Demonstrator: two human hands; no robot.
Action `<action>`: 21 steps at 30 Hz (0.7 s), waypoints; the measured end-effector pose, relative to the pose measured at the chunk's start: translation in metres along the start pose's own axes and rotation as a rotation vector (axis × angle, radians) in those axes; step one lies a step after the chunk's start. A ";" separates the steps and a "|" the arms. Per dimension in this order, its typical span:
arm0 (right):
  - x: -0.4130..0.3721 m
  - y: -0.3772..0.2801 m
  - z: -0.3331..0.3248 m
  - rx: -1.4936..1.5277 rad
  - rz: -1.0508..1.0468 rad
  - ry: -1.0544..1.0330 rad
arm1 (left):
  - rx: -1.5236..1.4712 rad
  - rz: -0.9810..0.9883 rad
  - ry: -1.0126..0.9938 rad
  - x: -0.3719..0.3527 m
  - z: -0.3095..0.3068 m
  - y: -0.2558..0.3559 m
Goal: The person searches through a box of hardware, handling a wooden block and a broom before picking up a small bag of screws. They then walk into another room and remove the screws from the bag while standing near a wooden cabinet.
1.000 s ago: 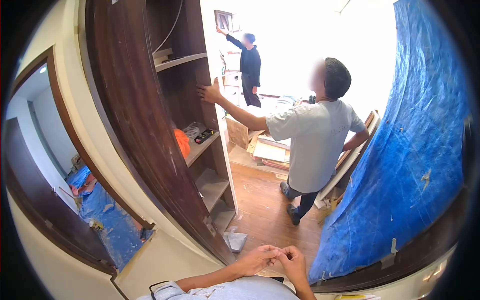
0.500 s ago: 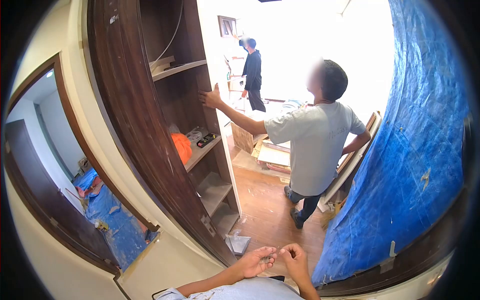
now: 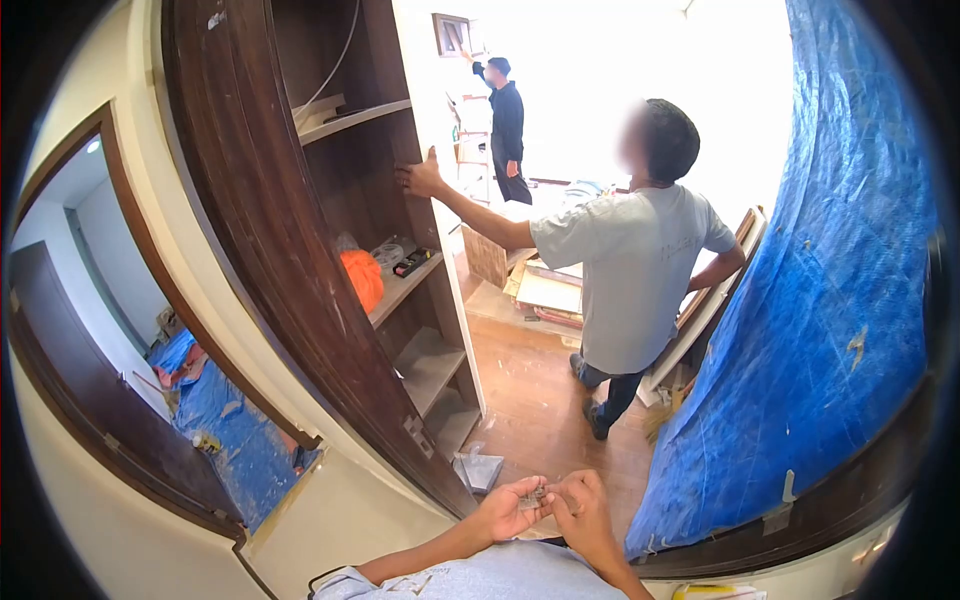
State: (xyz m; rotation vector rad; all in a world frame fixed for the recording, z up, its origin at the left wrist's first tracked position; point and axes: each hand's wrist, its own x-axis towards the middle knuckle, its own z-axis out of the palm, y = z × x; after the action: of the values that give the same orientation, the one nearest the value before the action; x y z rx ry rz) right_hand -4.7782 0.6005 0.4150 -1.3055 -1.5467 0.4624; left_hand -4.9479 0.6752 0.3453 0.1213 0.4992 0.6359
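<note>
At the bottom centre, my left hand (image 3: 508, 510) is palm up, its fingers curled around some small greyish, shiny pieces (image 3: 534, 495) too small to name. My right hand (image 3: 584, 508) meets it from the right, its fingers bent in a pinch at the left fingertips. Whatever sits between the right fingers is hidden. Both hands are close together in front of my grey shirt (image 3: 470, 575).
Left stands a dark wooden shelf unit (image 3: 430, 365) with an orange bag (image 3: 361, 281). Ahead, a person in a grey shirt (image 3: 630, 280) rests a hand on it. Another person (image 3: 507, 125) reaches up farther back. A blue tarp (image 3: 800, 330) hangs right; boards (image 3: 550, 295) lie beyond.
My right hand has turned and closed in over the left fingertips. The far person has straightened and shifted slightly. The nearer person keeps a hand on the shelf unit.
</note>
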 end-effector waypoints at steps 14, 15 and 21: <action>0.004 -0.001 0.013 -0.019 0.021 -0.003 | -0.060 -0.087 -0.042 -0.007 0.006 0.009; 0.004 -0.003 0.014 -0.018 0.026 0.000 | -0.059 -0.091 -0.039 -0.008 0.005 0.009; 0.005 -0.012 0.017 -0.051 0.003 -0.002 | 0.068 -0.014 -0.001 -0.012 0.018 0.014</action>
State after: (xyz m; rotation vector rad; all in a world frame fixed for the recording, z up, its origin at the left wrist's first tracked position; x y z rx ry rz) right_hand -4.7979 0.6062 0.4200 -1.3470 -1.5671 0.4283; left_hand -4.9552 0.6796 0.3694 0.1817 0.5205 0.6052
